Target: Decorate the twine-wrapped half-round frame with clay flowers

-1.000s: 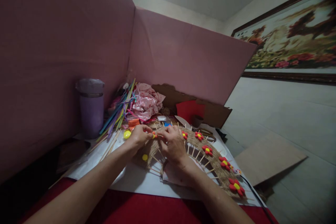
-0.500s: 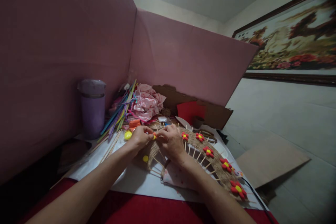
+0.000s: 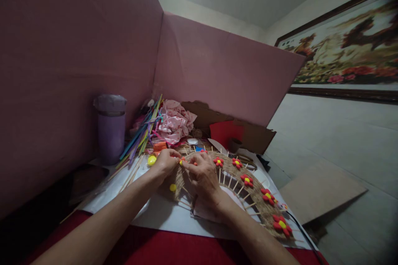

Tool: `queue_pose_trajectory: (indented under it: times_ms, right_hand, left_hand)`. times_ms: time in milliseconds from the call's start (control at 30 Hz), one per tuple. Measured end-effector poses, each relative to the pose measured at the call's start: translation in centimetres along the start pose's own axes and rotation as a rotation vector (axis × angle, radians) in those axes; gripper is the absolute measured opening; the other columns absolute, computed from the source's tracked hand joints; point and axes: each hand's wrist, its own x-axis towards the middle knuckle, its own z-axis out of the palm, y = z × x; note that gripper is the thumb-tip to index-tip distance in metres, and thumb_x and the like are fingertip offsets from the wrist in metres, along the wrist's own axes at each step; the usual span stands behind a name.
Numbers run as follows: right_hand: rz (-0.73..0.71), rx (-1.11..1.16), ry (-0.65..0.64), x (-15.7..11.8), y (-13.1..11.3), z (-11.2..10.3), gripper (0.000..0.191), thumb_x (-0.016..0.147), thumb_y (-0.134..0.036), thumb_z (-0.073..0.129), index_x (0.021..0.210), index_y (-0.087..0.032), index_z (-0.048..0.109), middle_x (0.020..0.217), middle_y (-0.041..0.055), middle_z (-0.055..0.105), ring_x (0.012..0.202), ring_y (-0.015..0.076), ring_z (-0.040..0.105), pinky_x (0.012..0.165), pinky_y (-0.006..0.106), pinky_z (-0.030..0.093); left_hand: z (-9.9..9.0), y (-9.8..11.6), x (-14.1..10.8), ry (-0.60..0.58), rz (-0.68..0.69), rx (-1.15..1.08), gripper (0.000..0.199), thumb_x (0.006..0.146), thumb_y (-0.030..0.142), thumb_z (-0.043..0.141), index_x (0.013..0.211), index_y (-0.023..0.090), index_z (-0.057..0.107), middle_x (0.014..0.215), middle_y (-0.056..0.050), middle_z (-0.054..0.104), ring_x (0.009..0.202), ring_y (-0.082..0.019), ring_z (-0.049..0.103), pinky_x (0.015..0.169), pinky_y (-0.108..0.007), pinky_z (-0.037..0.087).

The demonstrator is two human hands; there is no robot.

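Observation:
A woven twine arch threaded with thin wooden sticks lies in front of me, and several red clay flowers with yellow centres, one of them a red flower, sit along it. On its left part, my left hand pinches a small clay flower with an orange-red edge and yellow middle. My right hand is bent over the arch, its thumb and fingertips closed in at the same flower. Red clay shows between the right fingers, mostly hidden. A flat yellow clay disc lies at the arch's lower left end.
A yellow clay lump and orange packet lie beyond my left hand. Coloured pipe cleaners, crumpled pink fabric and a purple tumbler stand behind. Scissors lie at the back right; a black cable runs along the right edge.
My right fingers have shifted slightly down and toward me at the flower, uncovering another red flower at the arch's top. My left hand stays at nearly the same spot.

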Motion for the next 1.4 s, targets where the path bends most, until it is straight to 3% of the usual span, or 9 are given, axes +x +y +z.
queue_pose_trajectory:
  times_ms: [133, 300, 533, 933, 1400]
  right_hand:
    - [0.036, -0.009, 0.015, -0.18, 0.02, -0.05, 0.038, 0.074, -0.011, 0.059, 0.107, -0.030, 0.064, 0.083, 0.0029, 0.056, 0.086, 0.0204, 0.041, 0.072, 0.032, 0.030]
    - [0.015, -0.045, -0.015, -0.21, -0.10, -0.10, 0.031, 0.076, -0.015, 0.060, 0.102, -0.030, 0.066, 0.084, 0.0031, 0.055, 0.085, 0.0206, 0.041, 0.073, 0.033, 0.029]
    - [0.159, 0.006, 0.068, -0.53, 0.71, -0.15, 0.031, 0.078, -0.009, 0.053, 0.098, -0.027, 0.068, 0.085, 0.0041, 0.056, 0.087, 0.0212, 0.041, 0.074, 0.033, 0.030]
    - [0.104, -0.070, 0.023, -0.26, -0.08, -0.13, 0.023, 0.086, -0.027, 0.052, 0.106, -0.029, 0.064, 0.087, 0.0049, 0.055, 0.087, 0.0217, 0.040, 0.073, 0.033, 0.028]
    - [0.133, 0.010, 0.036, -0.01, -0.05, -0.19, 0.015, 0.085, -0.028, 0.054, 0.093, -0.026, 0.067, 0.087, 0.0038, 0.056, 0.088, 0.0206, 0.041, 0.076, 0.033, 0.029]
  left_hand:
    - [-0.01, 0.30, -0.22, -0.001, -0.010, -0.008, 0.012, 0.070, 0.009, 0.059, 0.080, 0.010, 0.066, 0.038, 0.007, 0.041, 0.032, -0.005, 0.030, 0.037, -0.019, 0.022]
    - [0.03, 0.42, -0.32, 0.010, -0.006, -0.025, 0.010, 0.068, 0.014, 0.064, 0.078, 0.012, 0.067, 0.039, 0.006, 0.042, 0.035, -0.006, 0.034, 0.039, -0.019, 0.026]
    - [0.00, 0.58, -0.52, -0.001, -0.013, -0.015, 0.010, 0.069, 0.008, 0.058, 0.075, 0.011, 0.066, 0.034, 0.009, 0.035, 0.030, -0.005, 0.028, 0.036, -0.019, 0.020]
    - [0.02, 0.76, -0.73, -0.020, -0.028, -0.009, 0.011, 0.071, 0.007, 0.056, 0.077, 0.010, 0.065, 0.035, 0.009, 0.035, 0.030, -0.005, 0.027, 0.037, -0.019, 0.019]
    - [-0.04, 0.77, -0.70, -0.047, -0.036, -0.009, 0.014, 0.072, 0.004, 0.053, 0.079, 0.010, 0.064, 0.032, 0.009, 0.033, 0.028, -0.005, 0.027, 0.036, -0.019, 0.016]
